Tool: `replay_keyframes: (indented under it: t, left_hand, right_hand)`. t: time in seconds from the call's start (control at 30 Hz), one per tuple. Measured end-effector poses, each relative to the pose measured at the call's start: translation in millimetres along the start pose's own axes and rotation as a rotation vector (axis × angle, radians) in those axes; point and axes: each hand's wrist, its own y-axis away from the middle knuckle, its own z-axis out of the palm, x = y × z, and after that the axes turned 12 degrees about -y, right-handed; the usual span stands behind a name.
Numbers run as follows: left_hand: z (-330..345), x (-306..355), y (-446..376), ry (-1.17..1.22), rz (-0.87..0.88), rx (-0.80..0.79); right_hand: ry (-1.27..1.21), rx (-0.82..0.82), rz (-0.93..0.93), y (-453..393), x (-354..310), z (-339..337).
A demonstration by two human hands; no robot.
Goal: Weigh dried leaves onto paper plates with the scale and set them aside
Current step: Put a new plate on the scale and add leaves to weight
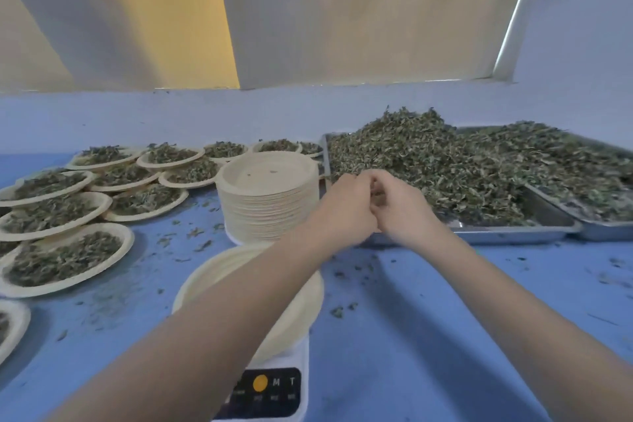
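Blue desk (428, 336) bearing: filled paper plates (65, 260) at left; stack of empty plates (269, 202) at centre; scale (274, 387) at the near edge; two metal trays (513, 228) at right; scattered leaf crumbs (337, 311) between

A small food-processing workroom: steel trays (513, 226) heaped with dried leaves (428, 161), a plate stack (269, 202), a scale (270, 387), blue surface (445, 319).

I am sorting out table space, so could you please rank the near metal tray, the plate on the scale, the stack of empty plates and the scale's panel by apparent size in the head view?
1. Near metal tray.
2. Plate on the scale, though nearness enlarges it.
3. Stack of empty plates.
4. Scale's panel, partly behind the left forearm.
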Motion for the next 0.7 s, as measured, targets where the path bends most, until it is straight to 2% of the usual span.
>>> replay_keyframes:
  t: [0.07,0.27,0.43,0.53,0.63,0.7]
  left_hand:
    - [15,10,-30,-0.069,-0.02,-0.144]
    - [54,-2,-86,-0.173,-0.136,-0.524]
    - [75,-10,-110,-0.096,-0.217,-0.579]
    - [85,-11,-123,0.043,-0.238,-0.576]
    - [94,-13,-129,0.199,-0.223,-0.603]
    - [96,-16,-131,0.216,-0.197,-0.603]
  right_hand:
    - [0.137,-0.02,0.055,-18,25,-21]
    - [0.454,-0.171,0.403,-69,112,-85]
    - [0.595,-0.23,0.488,-98,162,-99]
    - [0.641,-0.282,0.418,-106,170,-84]
    - [0.415,-0.442,0.245,-103,157,-72]
    - [0.276,-0.448,0.207,-103,147,-76]
